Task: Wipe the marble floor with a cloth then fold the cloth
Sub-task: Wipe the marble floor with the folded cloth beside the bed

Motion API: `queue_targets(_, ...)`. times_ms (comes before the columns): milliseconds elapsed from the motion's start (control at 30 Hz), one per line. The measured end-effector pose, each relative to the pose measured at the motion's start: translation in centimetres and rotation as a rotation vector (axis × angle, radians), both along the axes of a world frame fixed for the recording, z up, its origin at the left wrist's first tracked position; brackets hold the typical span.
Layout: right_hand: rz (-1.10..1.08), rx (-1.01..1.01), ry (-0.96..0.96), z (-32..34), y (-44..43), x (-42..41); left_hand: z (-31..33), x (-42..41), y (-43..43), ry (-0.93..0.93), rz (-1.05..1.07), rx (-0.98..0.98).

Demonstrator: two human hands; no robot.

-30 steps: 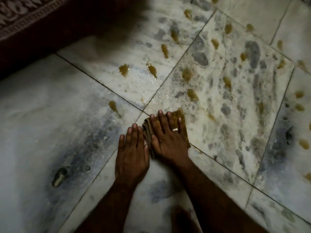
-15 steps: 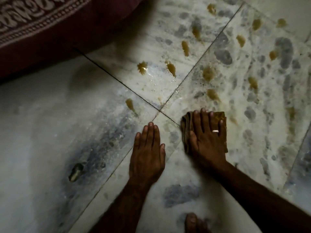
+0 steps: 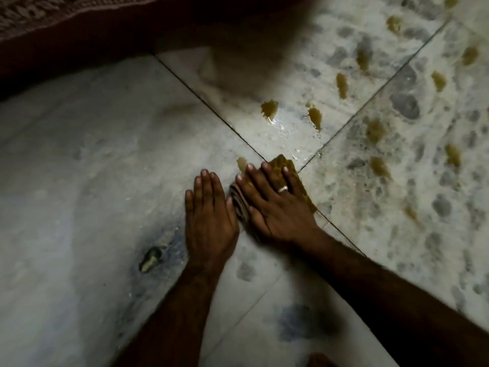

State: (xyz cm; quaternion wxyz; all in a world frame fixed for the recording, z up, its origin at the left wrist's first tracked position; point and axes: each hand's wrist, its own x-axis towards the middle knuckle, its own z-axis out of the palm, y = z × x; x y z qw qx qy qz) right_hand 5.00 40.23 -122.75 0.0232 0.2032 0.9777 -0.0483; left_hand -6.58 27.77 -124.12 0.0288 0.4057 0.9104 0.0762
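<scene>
Sliding left, the right hand (image 3: 277,207) has pushed the brown cloth (image 3: 284,164) up beside the left hand (image 3: 209,215) at centre frame. Both hands press flat, fingers straight. The cloth looks soft and limp; pinch its corners to fold.

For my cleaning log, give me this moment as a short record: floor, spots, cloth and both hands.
floor: marble tiles
spots: yellow-brown, many, unwiped
cloth: brown, bunched, at a tile joint
right hand: pressed flat on cloth, wears ring
left hand: flat on floor, beside cloth
</scene>
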Motion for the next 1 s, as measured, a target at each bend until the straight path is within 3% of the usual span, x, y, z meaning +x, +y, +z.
queue_targets(233,-0.202,-0.073,-0.085,1.4,5.8,-4.3,-0.2,-0.7,0.5,0.022,-0.048,-0.017)
queue_targets(467,-0.438,-0.078,-0.106,1.8,7.2,2.8,0.1,-0.7,0.4,-0.025,-0.042,-0.012)
queue_targets(600,-0.324,-0.051,-0.140,2.0,2.9,4.9,0.3,-0.6,0.3,-0.014,-0.026,0.000)
queue_targets(733,-0.117,-0.027,-0.080,1.3,0.1,0.9,0.2,-0.5,0.1,-0.002,-0.029,0.000)
queue_targets(900,0.023,-0.076,-0.008,0.9,1.2,-5.1,0.3,-0.8,0.5,-0.030,0.122,0.003)
queue_targets(1000,0.031,-0.118,-0.029,1.4,4.1,-8.2,0.2,-0.8,0.8,-0.026,0.108,-0.035)
